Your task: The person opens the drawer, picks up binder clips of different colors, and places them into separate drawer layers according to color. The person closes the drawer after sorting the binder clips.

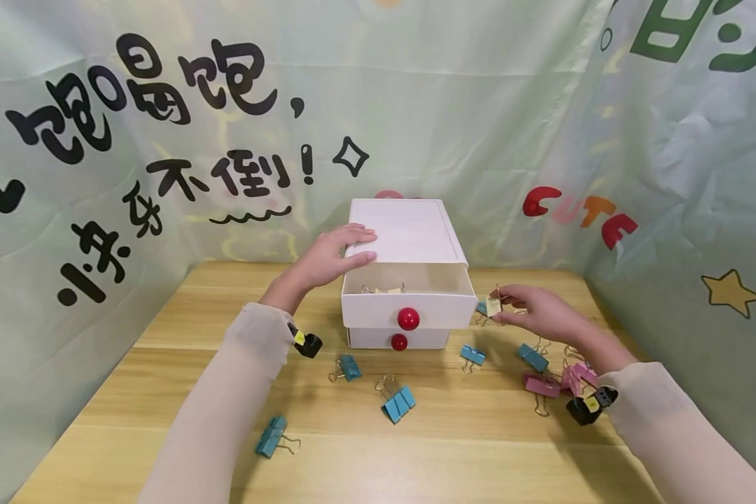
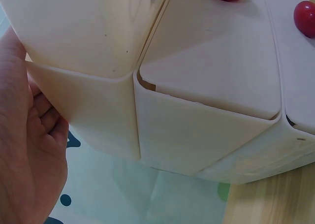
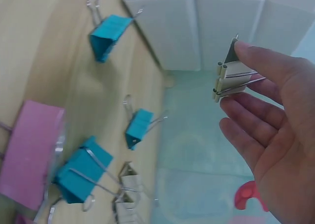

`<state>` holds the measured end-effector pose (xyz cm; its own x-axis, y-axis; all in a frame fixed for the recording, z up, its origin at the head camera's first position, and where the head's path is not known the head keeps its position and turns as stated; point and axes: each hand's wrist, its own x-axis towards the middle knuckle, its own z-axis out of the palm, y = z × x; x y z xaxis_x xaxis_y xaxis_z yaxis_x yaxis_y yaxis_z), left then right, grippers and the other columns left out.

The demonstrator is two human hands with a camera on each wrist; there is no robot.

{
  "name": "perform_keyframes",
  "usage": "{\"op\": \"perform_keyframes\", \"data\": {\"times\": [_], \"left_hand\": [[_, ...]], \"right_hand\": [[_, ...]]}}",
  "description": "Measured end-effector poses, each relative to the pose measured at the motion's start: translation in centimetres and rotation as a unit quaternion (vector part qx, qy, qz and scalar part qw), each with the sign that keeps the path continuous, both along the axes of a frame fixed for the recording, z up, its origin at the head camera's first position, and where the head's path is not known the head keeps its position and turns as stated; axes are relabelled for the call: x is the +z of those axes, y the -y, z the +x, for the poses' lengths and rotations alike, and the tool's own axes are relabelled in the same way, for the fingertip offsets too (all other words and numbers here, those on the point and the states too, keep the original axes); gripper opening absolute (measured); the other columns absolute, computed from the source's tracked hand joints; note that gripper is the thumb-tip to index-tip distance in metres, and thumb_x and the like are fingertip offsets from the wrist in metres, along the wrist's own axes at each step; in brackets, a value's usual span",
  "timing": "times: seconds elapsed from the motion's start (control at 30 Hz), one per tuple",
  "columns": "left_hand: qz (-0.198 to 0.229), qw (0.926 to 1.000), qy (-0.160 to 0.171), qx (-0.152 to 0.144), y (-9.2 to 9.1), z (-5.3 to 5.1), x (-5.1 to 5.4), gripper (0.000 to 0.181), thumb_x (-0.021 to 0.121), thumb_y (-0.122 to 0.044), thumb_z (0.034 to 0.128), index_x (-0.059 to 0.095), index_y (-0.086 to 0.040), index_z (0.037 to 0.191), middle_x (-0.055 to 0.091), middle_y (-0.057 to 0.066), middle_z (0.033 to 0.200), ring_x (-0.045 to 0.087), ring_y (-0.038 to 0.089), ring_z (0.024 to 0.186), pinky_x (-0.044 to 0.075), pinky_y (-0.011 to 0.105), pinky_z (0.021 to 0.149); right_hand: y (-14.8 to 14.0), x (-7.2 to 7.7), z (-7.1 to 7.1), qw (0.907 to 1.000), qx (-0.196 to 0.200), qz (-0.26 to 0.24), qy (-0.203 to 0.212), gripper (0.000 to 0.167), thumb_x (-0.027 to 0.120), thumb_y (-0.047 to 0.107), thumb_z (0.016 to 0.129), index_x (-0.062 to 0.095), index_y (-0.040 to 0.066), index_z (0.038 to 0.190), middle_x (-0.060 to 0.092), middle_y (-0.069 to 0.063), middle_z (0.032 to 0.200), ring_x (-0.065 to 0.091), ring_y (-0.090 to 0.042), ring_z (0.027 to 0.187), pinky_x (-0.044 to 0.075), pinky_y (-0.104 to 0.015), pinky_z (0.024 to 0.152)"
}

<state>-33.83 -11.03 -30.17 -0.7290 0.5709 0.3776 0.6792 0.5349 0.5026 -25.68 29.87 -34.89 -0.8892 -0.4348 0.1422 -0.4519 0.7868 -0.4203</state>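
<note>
My left hand rests on the top left edge of a small white drawer box. In the left wrist view some fingers lie bent beside the box's side wall. The upper drawer, with a red knob, is pulled out, and clips with wire handles show partly inside. Right of the box, my right hand pinches a cream binder clip between thumb and fingers. A blue binder clip lies on the table behind that hand.
Several blue binder clips are scattered over the wooden table. Pink clips lie near my right wrist, and cream clips lie beyond a blue one. A printed cloth hangs behind the table and along its sides.
</note>
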Motion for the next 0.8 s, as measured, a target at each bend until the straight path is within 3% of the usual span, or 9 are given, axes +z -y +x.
{"op": "perform_keyframes", "data": {"times": [0.33,0.6,0.8], "left_hand": [[0.005,1.0000,0.005,0.001,-0.1,0.1,0.1,0.052,0.061,-0.044,0.0941,0.060,-0.014,0.136,0.049,0.001,0.146,0.033,0.017,0.140,0.021,0.039,0.117],[0.009,0.9999,0.007,-0.001,-0.1,0.0,0.1,0.053,0.060,-0.046,0.0940,0.059,-0.014,0.136,0.049,0.001,0.146,0.032,0.017,0.141,0.021,0.039,0.117],[0.008,0.9999,0.009,-0.003,0.0,0.1,0.1,0.053,0.059,-0.047,0.0943,0.059,-0.014,0.136,0.048,0.001,0.146,0.033,0.017,0.141,0.021,0.040,0.117]], "right_hand": [[1.2,3.4,1.2,0.9989,-0.004,-0.045,-0.008,0.049,0.065,0.036,0.094,0.057,0.007,0.133,0.057,-0.017,0.133,0.054,-0.040,0.122,0.043,-0.059,0.098],[2.5,6.1,2.2,0.9960,-0.011,-0.065,-0.061,0.051,0.067,0.033,0.094,0.056,0.005,0.135,0.055,-0.017,0.137,0.054,-0.040,0.122,0.045,-0.060,0.095],[3.4,7.2,2.6,0.9930,0.005,-0.075,-0.092,0.047,0.068,0.029,0.093,0.058,0.007,0.134,0.057,-0.016,0.135,0.057,-0.040,0.119,0.045,-0.059,0.094]]}}
